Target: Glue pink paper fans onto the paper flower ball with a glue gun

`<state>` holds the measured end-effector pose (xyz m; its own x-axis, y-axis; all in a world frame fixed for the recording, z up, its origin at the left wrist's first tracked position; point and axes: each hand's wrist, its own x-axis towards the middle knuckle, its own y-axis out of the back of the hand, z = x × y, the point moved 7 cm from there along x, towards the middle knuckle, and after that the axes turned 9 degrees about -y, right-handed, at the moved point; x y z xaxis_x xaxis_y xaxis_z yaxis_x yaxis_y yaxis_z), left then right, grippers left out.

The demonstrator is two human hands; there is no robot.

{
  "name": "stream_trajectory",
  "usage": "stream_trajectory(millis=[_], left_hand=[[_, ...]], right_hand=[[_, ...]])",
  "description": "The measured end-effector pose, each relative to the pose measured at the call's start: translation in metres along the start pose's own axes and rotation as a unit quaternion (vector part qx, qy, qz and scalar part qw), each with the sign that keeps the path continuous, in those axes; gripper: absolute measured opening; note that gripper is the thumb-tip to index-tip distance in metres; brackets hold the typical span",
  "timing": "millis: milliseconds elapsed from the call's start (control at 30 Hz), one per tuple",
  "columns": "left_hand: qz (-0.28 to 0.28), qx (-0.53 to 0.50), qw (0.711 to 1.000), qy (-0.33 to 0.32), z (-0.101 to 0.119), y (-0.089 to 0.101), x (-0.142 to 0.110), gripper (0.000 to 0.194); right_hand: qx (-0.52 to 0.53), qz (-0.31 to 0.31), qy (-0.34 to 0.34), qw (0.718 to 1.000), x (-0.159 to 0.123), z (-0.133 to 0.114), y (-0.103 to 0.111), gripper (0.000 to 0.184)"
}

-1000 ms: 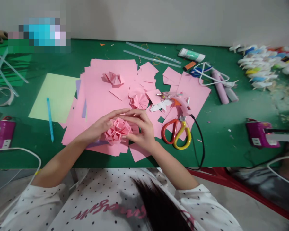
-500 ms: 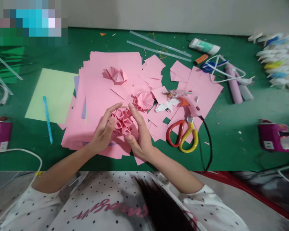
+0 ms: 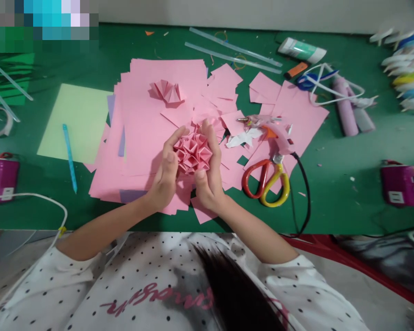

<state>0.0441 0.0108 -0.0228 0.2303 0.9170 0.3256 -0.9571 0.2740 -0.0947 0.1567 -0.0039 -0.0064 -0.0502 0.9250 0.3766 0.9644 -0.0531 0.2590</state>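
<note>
A pleated pink paper ball (image 3: 193, 154) sits cupped between my two hands, above the front of the paper stack. My left hand (image 3: 167, 172) curves round its left side, thumb toward me. Round its right side wraps my right hand (image 3: 212, 172), thumb near the ball's lower edge. Another folded pink piece (image 3: 168, 92) lies on the pink paper sheets (image 3: 141, 124). Behind the ball, a further folded pink piece (image 3: 207, 115) is mostly hidden by the ball and my fingers.
Right of my hands lie scissors (image 3: 265, 184) with red and yellow handles, a pink glue gun (image 3: 272, 131) and cut pink squares (image 3: 224, 82). A blue pen (image 3: 69, 158) rests on a pale green sheet (image 3: 83, 115). Clear glue sticks (image 3: 234, 57) lie behind.
Both hands have moved right and slightly up with the paper ball, now partly covering the folded piece behind it. The whole view has shifted slightly.
</note>
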Motion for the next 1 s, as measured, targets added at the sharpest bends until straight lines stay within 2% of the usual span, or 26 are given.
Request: stream_trajectory(millis=[133, 300, 433, 667, 800, 900, 1000], left_hand=[[0.025, 0.004, 1.0, -0.008, -0.001, -0.008, 0.006, 0.06], [0.007, -0.005, 1.0, -0.018, -0.008, -0.02, 0.007, 0.062], [0.007, -0.041, 0.999, -0.021, -0.008, -0.021, 0.003, 0.064], [0.051, -0.185, 0.979, 0.075, 0.005, -0.02, 0.009, 0.064], [0.083, -0.23, 0.962, 0.123, 0.008, -0.014, 0.018, 0.052], [0.087, -0.229, 0.96, 0.138, 0.006, -0.009, 0.024, 0.039], [0.079, -0.265, 0.942, 0.189, -0.001, -0.009, 0.026, 0.04]], right_hand=[[-0.023, 0.009, 0.008, 1.0, 0.005, 0.002, 0.004, 0.068], [-0.05, 0.013, 0.012, 0.999, 0.007, 0.006, 0.007, 0.073], [-0.027, -0.007, 0.013, 1.0, 0.006, 0.012, 0.005, 0.078], [-0.011, -0.029, -0.026, 0.999, 0.009, 0.022, 0.001, 0.104], [-0.003, -0.004, -0.036, 0.999, 0.012, 0.021, 0.007, 0.099], [-0.026, -0.014, -0.044, 0.999, 0.013, 0.024, 0.007, 0.094], [-0.055, -0.016, -0.042, 0.997, 0.011, 0.026, 0.008, 0.092]])
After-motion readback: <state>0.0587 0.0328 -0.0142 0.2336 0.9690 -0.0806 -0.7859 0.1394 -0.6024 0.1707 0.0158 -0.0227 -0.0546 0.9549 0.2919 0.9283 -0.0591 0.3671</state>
